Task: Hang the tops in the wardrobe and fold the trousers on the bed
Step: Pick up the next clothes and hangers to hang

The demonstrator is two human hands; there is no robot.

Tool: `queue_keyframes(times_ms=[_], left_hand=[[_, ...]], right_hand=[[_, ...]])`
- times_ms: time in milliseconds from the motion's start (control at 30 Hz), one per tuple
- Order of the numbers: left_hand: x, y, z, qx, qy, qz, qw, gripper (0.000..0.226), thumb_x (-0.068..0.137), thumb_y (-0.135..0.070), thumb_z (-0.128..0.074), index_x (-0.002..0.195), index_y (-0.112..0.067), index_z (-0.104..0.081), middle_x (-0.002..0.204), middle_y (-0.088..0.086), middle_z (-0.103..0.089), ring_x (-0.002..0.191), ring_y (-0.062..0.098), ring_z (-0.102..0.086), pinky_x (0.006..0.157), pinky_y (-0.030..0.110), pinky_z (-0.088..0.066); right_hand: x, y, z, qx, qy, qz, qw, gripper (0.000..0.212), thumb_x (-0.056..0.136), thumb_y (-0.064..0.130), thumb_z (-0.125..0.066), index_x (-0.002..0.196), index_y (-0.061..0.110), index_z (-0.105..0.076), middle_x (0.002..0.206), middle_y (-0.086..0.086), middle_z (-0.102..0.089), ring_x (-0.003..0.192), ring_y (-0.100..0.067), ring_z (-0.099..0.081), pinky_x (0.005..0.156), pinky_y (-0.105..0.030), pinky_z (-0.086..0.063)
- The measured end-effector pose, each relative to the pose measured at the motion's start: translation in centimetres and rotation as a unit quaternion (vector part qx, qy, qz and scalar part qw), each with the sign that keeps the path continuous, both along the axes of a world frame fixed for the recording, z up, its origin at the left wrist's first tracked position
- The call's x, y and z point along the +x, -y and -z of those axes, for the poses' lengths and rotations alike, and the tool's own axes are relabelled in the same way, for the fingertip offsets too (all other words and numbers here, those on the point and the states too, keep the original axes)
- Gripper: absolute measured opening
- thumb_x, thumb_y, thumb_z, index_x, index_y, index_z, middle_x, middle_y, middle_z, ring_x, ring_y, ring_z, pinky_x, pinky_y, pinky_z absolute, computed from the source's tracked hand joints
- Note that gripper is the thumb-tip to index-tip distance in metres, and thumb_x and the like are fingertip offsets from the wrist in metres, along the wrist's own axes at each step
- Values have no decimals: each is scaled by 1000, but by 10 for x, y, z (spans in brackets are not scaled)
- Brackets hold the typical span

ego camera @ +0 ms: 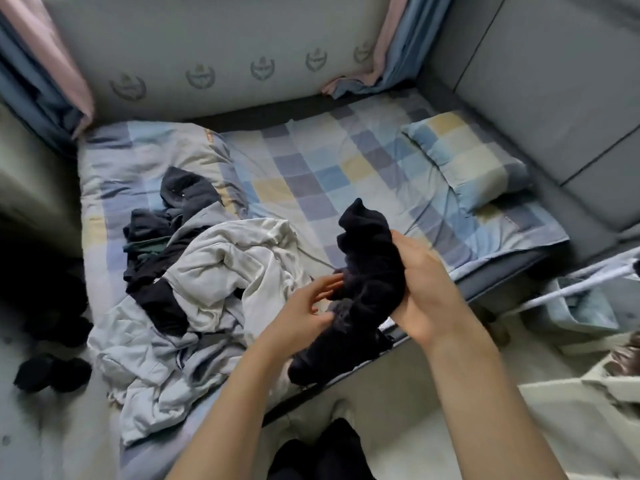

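The right hand (420, 289) grips a bunched dark navy garment (367, 271) over the near edge of the bed (346, 161), fingers curled round the cloth. Whether it is a top or trousers I cannot tell, crumpled as it is. The left hand (304, 311) is half open, its fingertips touching the garment's lower part, thumb pressing the fabric. The garment hangs from the hands down past the mattress edge.

To the left on the bed lies a heap of clothes (194, 282): pale grey and white pieces tangled with several black ones, too jumbled to count. One checked pillow (474, 164) lies at the right end. Five crest emblems (200, 76) run along the padded wall; no lettering is readable. Two dark bundles (52, 372) lie on the floor at left.
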State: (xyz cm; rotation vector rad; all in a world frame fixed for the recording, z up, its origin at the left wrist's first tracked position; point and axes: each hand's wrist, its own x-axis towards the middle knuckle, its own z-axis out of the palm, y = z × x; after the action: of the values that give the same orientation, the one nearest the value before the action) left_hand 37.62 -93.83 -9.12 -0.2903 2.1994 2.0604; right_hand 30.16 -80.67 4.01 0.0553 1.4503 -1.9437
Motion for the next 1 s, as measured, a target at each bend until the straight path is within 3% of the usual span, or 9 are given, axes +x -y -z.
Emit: queue_keyframes(times_ms=[100,167,300,367,467,600,733,867,1000], left_hand=[[-23,-34,-2,-5,-26,41,999,76,87,-5,-63,135,-57,-34,137,-35,-45,128,-9,-43,106,17,-39],[-36,-52,-3,-19,-26,14,999,80,87,-8,-65,145,-48,-27,148,-19,-40,133,5,-44,109,32,-40],[-68,-89,-5,-121,-33,65,990,56,79,8,-63,127,-20,-54,152,4,-35,140,18,-35,112,44,-35],[-78,-104,-6,-143,-16,96,985,39,78,14,-57,107,-10,-66,134,4,-56,126,17,-50,107,41,-39],[-89,-128,-14,-118,-9,81,990,24,87,4,-60,77,-17,-61,64,-12,-60,62,4,-54,63,26,-46],[-99,-153,-31,-89,4,66,994,18,89,-8,-68,73,-14,-60,55,-4,-62,43,7,-51,43,19,-42],[-107,-210,-60,-93,6,116,989,10,86,-13,-71,83,-17,-62,64,5,-69,46,16,-50,45,22,-37],[-111,-284,-100,-75,-27,123,989,21,87,-15,-69,96,-33,-63,69,8,-72,50,16,-63,43,20,-42],[-113,-364,-140,-34,-55,184,981,20,88,-11,-66,93,-30,-70,69,26,-63,59,27,-59,54,29,-43]], right_hand=[[0,-38,-19,4,-17,17,1000,31,94,10,-46,120,-7,-52,107,-28,-57,95,-37,-50,91,-53,-42],[1,-61,-30,-5,-28,21,999,29,95,7,-44,119,-6,-53,107,-31,-57,95,-38,-52,90,-51,-43],[-1,-122,-49,-40,-65,95,993,25,97,8,-39,112,3,-58,94,-17,-70,82,-25,-68,74,-35,-57],[-4,-151,-52,-35,-75,160,984,26,96,9,-41,114,3,-59,97,-18,-70,83,-26,-68,73,-35,-58],[-6,-214,-54,-5,-111,285,952,26,95,6,-40,101,11,-65,91,-13,-70,81,-23,-68,71,-34,-58],[-4,-313,-47,223,-199,432,851,32,90,6,-40,83,23,-67,73,-1,-65,68,-16,-61,61,-29,-50],[5,-415,-19,462,-255,457,716,26,97,9,-38,110,10,-61,87,-2,-56,73,-13,-51,67,-30,-43],[15,-476,9,502,-232,449,702,28,98,6,-39,117,2,-60,108,-7,-60,101,-17,-53,80,-16,-34],[27,-521,23,504,-198,422,727,26,97,4,-43,115,1,-61,114,-12,-63,110,-26,-57,86,-22,-37]])
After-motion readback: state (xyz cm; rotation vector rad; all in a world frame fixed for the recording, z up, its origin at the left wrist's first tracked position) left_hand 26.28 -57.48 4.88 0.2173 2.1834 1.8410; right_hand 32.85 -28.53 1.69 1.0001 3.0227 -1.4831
